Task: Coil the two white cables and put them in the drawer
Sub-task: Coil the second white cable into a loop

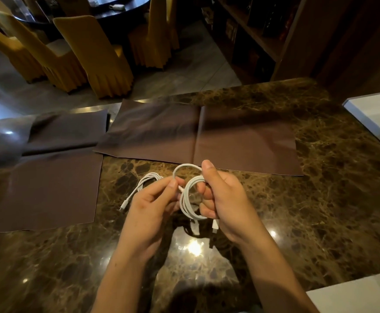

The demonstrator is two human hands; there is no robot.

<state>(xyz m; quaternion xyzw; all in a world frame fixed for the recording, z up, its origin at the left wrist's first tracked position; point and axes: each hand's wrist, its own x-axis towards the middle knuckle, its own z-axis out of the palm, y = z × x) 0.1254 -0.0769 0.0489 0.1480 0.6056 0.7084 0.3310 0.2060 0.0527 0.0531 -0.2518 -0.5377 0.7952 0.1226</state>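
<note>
The first white cable (pixel 185 207) is being coiled above the table (pixel 320 177): the right hand (pixel 225 199) grips the stacked loops, while the left hand (pixel 152 206) pinches the last loose stretch. The second cable (pixel 148 179) lies loosely bunched on the table just behind the left hand, untouched. Next, I judge, the tail must be wound in without the loops springing apart, then the other cable coiled.

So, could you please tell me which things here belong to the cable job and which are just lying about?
Belong: part-coiled white cable, held in the right hand, its end pinched by the left hand; second white cable on the marble table.
Lying about: brown mats; yellow chairs; shelf.
</note>
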